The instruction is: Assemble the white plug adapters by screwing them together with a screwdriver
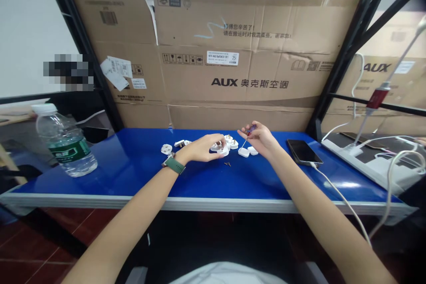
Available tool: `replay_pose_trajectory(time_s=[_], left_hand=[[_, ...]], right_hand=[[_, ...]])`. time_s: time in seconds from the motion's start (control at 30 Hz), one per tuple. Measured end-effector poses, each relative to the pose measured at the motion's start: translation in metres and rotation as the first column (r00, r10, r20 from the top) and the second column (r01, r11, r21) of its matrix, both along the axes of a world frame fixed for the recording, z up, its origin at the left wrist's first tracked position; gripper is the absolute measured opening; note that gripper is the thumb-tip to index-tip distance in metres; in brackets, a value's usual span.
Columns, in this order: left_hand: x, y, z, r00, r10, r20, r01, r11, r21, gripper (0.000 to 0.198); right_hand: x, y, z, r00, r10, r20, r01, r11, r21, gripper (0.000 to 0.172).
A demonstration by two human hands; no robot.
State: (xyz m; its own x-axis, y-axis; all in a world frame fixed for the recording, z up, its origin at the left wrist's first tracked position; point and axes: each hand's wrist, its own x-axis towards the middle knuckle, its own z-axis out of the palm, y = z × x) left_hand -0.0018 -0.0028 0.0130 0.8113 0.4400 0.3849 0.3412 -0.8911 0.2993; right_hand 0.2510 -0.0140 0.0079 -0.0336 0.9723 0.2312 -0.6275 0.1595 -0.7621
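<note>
My left hand [201, 147], with a green-strapped watch [175, 164] on its wrist, curls thumb and fingers around a white plug [223, 151] at the table's middle. Between the fingers of my right hand [264, 140] is a screwdriver [250, 129] with a red and purple handle. Its thin shaft slants down to the left, toward a white plug cover [244, 152]. Several more white plugs with metal pins [230, 140] lie just behind the left fingertips. A few small screws [227, 164] rest in front of the held plug.
Another white plug piece [167, 149] lies left of my left hand. A water bottle [66, 142] stands at the far left. On the right are a cabled phone [303, 151] and a white power strip [362, 164]. Cardboard [249, 66] walls off the blue table's [213, 186] back.
</note>
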Motion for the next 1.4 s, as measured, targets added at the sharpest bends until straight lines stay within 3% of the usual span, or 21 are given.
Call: replay_pose_trajectory(time_s=[0.23,0.4,0.57,0.73,0.97,1.1,1.4], left_hand=[[0.001,-0.005,0.004,0.994,-0.089,0.069,0.101,0.977,-0.189,0.037],[0.003,-0.005,-0.002,0.979,-0.200,0.034,0.197,0.894,-0.402,0.065],[0.008,-0.008,-0.001,0.959,-0.280,-0.042,0.244,0.892,-0.380,0.049],[0.013,-0.011,-0.005,0.953,-0.285,-0.100,0.228,0.896,-0.380,0.049],[0.016,-0.013,-0.012,0.959,-0.258,-0.120,0.197,0.906,-0.375,0.060],[0.016,-0.014,-0.012,0.962,-0.241,-0.129,0.186,0.922,-0.339,0.056],[0.018,-0.016,-0.010,0.952,-0.286,-0.112,0.221,0.892,-0.394,0.045]], right_hand=[[-0.002,-0.005,0.002,0.999,0.023,0.039,-0.027,0.994,0.103,0.039],[-0.006,-0.014,0.005,0.976,0.121,0.180,-0.157,0.966,0.204,0.028],[-0.012,-0.027,0.012,0.937,0.303,0.176,-0.335,0.923,0.192,0.022],[-0.022,-0.038,0.014,0.895,0.416,0.160,-0.439,0.885,0.155,0.048],[-0.031,-0.038,0.003,0.797,0.550,0.250,-0.593,0.791,0.149,0.044],[-0.034,-0.040,0.002,0.769,0.580,0.269,-0.627,0.767,0.137,0.043],[-0.035,-0.044,0.004,0.764,0.560,0.322,-0.624,0.767,0.147,0.041]])
